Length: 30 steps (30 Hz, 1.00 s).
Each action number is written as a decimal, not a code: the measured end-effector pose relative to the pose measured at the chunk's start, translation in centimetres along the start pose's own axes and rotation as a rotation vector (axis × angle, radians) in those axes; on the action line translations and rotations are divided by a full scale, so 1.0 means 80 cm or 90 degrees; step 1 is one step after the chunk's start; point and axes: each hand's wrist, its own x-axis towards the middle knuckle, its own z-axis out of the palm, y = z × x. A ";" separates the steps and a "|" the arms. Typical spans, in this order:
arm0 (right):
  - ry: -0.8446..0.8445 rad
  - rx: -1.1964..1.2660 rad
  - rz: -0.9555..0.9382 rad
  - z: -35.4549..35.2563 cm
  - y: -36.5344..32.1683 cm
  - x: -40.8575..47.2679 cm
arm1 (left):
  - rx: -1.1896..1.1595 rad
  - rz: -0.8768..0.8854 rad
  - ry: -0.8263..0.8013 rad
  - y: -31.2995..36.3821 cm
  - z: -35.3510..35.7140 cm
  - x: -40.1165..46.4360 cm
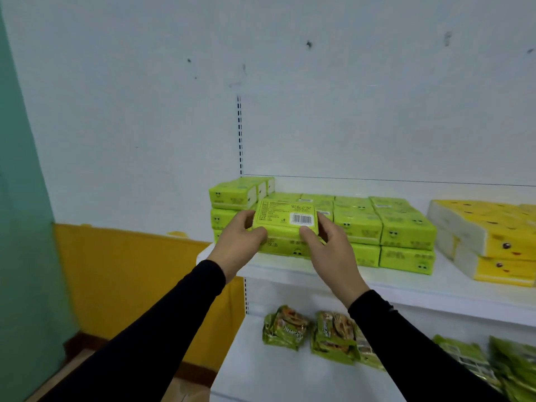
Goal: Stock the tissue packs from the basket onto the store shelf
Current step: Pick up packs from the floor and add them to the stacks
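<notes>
Head view gives me a white store shelf [406, 288] with a second shelf board [261, 372] below it. On the upper board I count three stacks of green tissue packs [406, 236] across the front: the left one three high, the two to the right two high, with more rows behind that I cannot count. To their right lie yellow tissue packs [493, 242], two layers showing. On the lower board I see two green snack bags [285, 327] side by side, and more green bags [507, 369] at the far right, blurred. Both my black sleeves [162, 323] reach in. I hold one green tissue pack [285, 219], barcode side up, over the gap beside the left stack: my left hand [237, 239] grips its left end, my right hand [327, 248] its right end, thumbs on the near edge.
</notes>
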 end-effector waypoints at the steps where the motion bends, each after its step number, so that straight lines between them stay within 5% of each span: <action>1: 0.009 -0.019 -0.007 0.001 0.006 0.019 | -0.001 0.008 -0.002 0.001 0.005 0.021; 8: 0.079 -0.071 -0.004 0.016 0.030 0.166 | 0.060 0.085 0.012 -0.001 0.037 0.195; 13: 0.071 -0.075 0.067 0.035 0.063 0.261 | 0.176 0.094 -0.069 -0.003 0.050 0.305; 21: 0.017 -0.067 0.168 0.062 0.109 0.391 | 0.545 0.115 -0.248 0.034 0.056 0.460; 30: -0.063 0.007 0.266 0.089 0.143 0.440 | 0.577 0.045 -0.304 0.014 0.050 0.519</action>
